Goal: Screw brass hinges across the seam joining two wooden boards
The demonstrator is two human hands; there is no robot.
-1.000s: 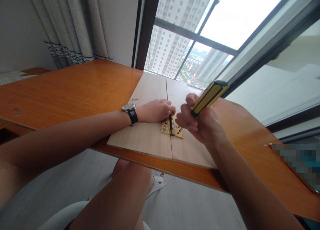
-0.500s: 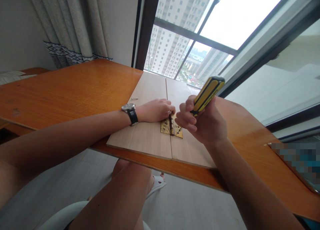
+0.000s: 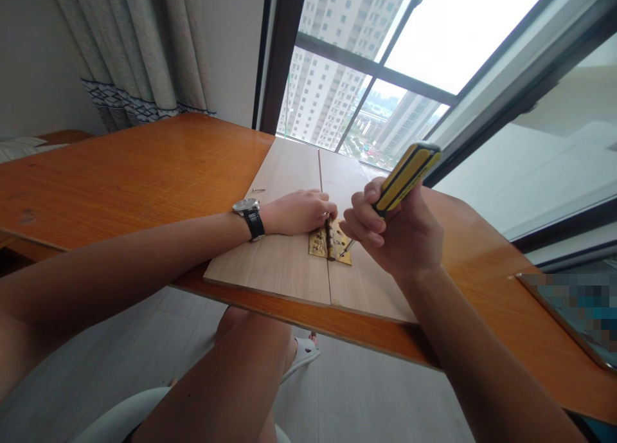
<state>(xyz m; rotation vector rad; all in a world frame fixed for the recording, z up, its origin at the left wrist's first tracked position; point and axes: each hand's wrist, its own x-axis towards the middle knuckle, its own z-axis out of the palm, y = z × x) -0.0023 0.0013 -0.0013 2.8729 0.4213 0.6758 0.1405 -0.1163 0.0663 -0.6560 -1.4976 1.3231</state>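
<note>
A yellow-and-black screwdriver [image 3: 407,178] is in my right hand [image 3: 409,231], its fingers wrapped loosely around the lower handle. The shaft slants down left, its tip touching or just over the right leaf of a brass hinge [image 3: 318,242]. That hinge lies open across the seam between two pale wooden boards [image 3: 270,263]. My left hand [image 3: 303,211] rests on the left board, with curled fingertips closed at the far end of the hinge's barrel; the fingertips are partly hidden. A small screw [image 3: 259,189] lies on the left board, beyond my left wrist.
Both boards lie on an orange-brown wooden table [image 3: 144,173], near its front edge. A window [image 3: 371,76] stands behind, with a curtain [image 3: 139,51] at the left. At the right edge of the table lies a flat, blurred-out device [image 3: 573,314]. My legs are below the table.
My right hand and the screwdriver handle have shifted slightly right and up, with more of the shaft showing. My left hand stays at the hinge.
</note>
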